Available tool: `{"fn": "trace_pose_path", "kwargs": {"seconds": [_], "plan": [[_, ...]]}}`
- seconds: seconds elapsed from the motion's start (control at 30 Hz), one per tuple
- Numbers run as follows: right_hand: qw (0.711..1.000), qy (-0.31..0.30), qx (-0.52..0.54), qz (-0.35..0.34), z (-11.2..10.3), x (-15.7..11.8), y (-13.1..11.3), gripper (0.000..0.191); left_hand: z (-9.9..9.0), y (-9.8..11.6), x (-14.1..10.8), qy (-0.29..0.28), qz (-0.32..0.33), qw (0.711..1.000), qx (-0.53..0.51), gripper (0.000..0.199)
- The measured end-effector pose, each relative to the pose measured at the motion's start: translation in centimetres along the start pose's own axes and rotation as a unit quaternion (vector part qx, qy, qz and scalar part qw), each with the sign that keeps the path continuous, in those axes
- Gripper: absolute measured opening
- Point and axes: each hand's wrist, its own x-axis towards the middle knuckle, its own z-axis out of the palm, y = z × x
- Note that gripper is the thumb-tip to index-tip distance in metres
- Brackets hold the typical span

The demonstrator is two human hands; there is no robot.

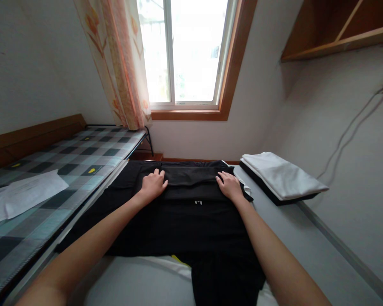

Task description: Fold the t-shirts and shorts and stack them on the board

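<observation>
A black T-shirt (178, 229) lies spread over the light surface, one sleeve reaching toward me at the lower right. A small pale logo shows near its middle. Its far part has a band of cloth lying across it. My left hand (153, 186) rests on the left of that band, fingers spread and pressed to the cloth. On the right side of the band lies my right hand (229, 185), fingers extended along the fabric. Beneath the shirt, bits of white cloth and a yellow edge peek out near the front.
Folded white and black cloths (284, 176) are stacked at the right by the wall. To the left stands a bed with a checked mattress (98, 148) and papers (35, 193) on it. A curtain (124, 63) hangs beside the window. A cord (341, 136) runs down the right wall.
</observation>
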Motion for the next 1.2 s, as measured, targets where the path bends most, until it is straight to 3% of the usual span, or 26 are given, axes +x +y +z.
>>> {"fn": "trace_pose_path", "kwargs": {"seconds": [0.13,0.23,0.3,0.43,0.53,0.63,0.83,1.2], "plan": [[1.000,-0.001,0.000,-0.002,-0.1,0.0,0.0,0.047,0.3,-1.8,2.1,-0.016,-0.083,0.996,-0.039,0.048],[1.000,0.001,-0.002,-0.003,0.0,0.0,0.1,0.046,1.5,-2.7,3.3,0.047,-0.129,0.989,-0.054,0.062],[1.000,0.001,-0.004,-0.003,0.1,0.1,0.1,0.046,2.7,-3.1,3.8,0.052,-0.143,0.986,-0.073,0.072],[1.000,-0.001,-0.007,-0.002,0.1,0.1,0.1,0.046,4.9,-2.9,3.9,-0.046,-0.085,0.990,-0.105,0.081],[1.000,0.001,-0.007,-0.001,0.0,0.1,0.1,0.047,5.5,-2.4,3.8,-0.065,-0.032,0.992,-0.099,0.083],[1.000,0.001,-0.007,0.000,0.1,0.1,0.1,0.047,5.3,-1.8,3.7,-0.065,-0.034,0.992,-0.102,0.076],[1.000,0.001,-0.003,0.001,0.1,0.1,0.1,0.046,4.4,-0.7,2.7,0.053,-0.106,0.989,-0.084,0.047],[1.000,-0.003,-0.003,0.001,0.0,0.0,0.1,0.046,2.2,-1.0,2.5,0.009,-0.078,0.995,-0.062,0.031]]}}
